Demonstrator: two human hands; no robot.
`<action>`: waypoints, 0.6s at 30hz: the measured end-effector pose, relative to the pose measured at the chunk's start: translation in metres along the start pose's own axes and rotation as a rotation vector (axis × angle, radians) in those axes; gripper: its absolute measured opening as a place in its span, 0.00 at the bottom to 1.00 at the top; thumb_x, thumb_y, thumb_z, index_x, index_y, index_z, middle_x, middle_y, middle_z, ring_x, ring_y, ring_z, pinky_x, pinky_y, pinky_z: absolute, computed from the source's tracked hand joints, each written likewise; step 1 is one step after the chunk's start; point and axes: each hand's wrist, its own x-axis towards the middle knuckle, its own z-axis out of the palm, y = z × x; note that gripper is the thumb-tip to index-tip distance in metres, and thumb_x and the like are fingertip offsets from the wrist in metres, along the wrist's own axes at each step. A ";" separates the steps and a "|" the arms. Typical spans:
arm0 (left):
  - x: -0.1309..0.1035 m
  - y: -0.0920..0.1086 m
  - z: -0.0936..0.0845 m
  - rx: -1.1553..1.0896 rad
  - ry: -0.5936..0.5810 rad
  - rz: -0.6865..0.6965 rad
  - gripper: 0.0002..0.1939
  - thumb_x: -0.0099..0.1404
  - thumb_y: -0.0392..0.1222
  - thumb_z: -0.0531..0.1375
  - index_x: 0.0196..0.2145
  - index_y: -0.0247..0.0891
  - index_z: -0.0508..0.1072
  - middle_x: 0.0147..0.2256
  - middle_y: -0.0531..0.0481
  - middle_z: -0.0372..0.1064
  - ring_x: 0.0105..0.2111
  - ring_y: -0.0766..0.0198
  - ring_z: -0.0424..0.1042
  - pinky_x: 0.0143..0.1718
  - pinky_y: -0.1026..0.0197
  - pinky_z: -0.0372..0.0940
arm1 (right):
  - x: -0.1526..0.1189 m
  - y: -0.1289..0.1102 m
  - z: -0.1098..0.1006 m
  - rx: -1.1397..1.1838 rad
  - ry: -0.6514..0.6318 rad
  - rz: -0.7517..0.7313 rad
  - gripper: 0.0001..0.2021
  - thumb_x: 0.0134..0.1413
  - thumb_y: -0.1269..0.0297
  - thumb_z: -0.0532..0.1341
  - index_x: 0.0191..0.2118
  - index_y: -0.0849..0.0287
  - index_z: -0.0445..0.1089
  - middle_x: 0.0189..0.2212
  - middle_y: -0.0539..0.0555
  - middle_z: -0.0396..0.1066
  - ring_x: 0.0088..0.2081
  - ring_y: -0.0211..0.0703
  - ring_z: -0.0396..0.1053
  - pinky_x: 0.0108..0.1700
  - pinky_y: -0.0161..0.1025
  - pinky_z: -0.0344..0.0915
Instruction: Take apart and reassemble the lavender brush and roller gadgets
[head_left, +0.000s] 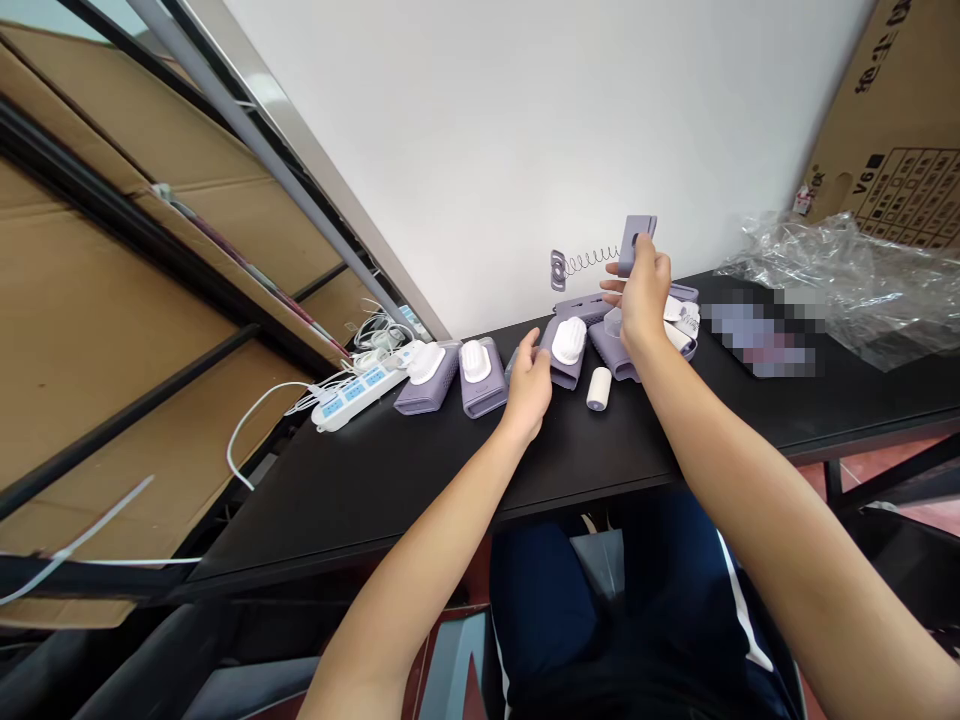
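My right hand (pixel 646 290) is raised over the black table, its fingers closed on a purple plastic piece (pixel 636 232) with a dark hole. From that piece a thin coil spring (pixel 592 260) stretches left to a small purple end piece (pixel 558 270). Low among the purple housings, my left hand (pixel 529 385) has its fingers curled; a greyish, see-through edge shows beside them, too hidden to name. Just right of it lies a purple housing with a white ribbed cap (pixel 568 342). A short white cylinder (pixel 598 388) stands in front.
Two more capped purple housings (pixel 484 378) lie left, beside a white power strip (pixel 360 395) with tangled cables. Another purple housing (pixel 613 350) and white parts (pixel 681 318) lie right. Clear plastic wrap (pixel 847 270), a blurred flat item (pixel 765 335) and a cardboard box (pixel 900 130) are further right.
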 end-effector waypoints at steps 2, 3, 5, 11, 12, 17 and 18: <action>-0.001 -0.004 -0.001 0.094 -0.009 0.081 0.22 0.70 0.36 0.61 0.60 0.46 0.74 0.60 0.44 0.72 0.64 0.54 0.68 0.68 0.50 0.58 | 0.000 0.001 0.000 -0.001 -0.002 0.014 0.26 0.60 0.32 0.56 0.47 0.49 0.63 0.38 0.51 0.74 0.34 0.42 0.76 0.27 0.35 0.68; -0.001 -0.005 -0.001 0.128 -0.021 0.132 0.21 0.69 0.35 0.61 0.58 0.47 0.75 0.61 0.44 0.71 0.66 0.54 0.67 0.70 0.50 0.55 | 0.001 0.002 0.000 -0.013 -0.011 0.006 0.26 0.59 0.31 0.57 0.47 0.49 0.63 0.37 0.51 0.73 0.34 0.42 0.75 0.27 0.35 0.68; 0.000 -0.005 -0.001 0.159 -0.045 0.233 0.21 0.68 0.32 0.60 0.56 0.46 0.77 0.60 0.45 0.72 0.65 0.55 0.67 0.70 0.50 0.55 | 0.001 0.003 -0.001 -0.038 -0.030 -0.013 0.27 0.58 0.30 0.57 0.46 0.49 0.63 0.35 0.51 0.73 0.32 0.42 0.75 0.27 0.36 0.68; 0.013 0.009 -0.018 0.101 0.137 0.318 0.15 0.72 0.42 0.60 0.55 0.45 0.76 0.51 0.45 0.74 0.53 0.59 0.73 0.57 0.58 0.67 | -0.004 -0.001 0.000 -0.002 -0.070 0.070 0.24 0.60 0.33 0.57 0.41 0.51 0.64 0.32 0.51 0.74 0.28 0.41 0.74 0.25 0.36 0.70; 0.017 0.012 -0.023 0.074 0.166 0.319 0.16 0.72 0.44 0.61 0.56 0.46 0.76 0.51 0.45 0.74 0.53 0.59 0.73 0.54 0.60 0.68 | -0.006 -0.002 0.001 0.005 -0.086 0.093 0.23 0.60 0.34 0.58 0.40 0.51 0.65 0.32 0.51 0.75 0.27 0.40 0.74 0.25 0.36 0.71; 0.027 0.022 -0.040 -0.063 0.175 0.222 0.21 0.73 0.51 0.61 0.61 0.47 0.72 0.48 0.45 0.75 0.40 0.63 0.75 0.29 0.68 0.65 | -0.021 0.001 0.010 0.016 -0.255 0.201 0.22 0.60 0.37 0.60 0.40 0.53 0.68 0.31 0.53 0.77 0.26 0.41 0.74 0.24 0.37 0.70; 0.027 0.023 -0.041 -0.078 0.153 0.204 0.23 0.73 0.53 0.60 0.62 0.47 0.70 0.47 0.46 0.75 0.36 0.64 0.74 0.25 0.68 0.62 | -0.025 0.002 0.013 0.009 -0.306 0.216 0.23 0.60 0.36 0.60 0.40 0.53 0.69 0.31 0.53 0.78 0.25 0.41 0.74 0.24 0.36 0.69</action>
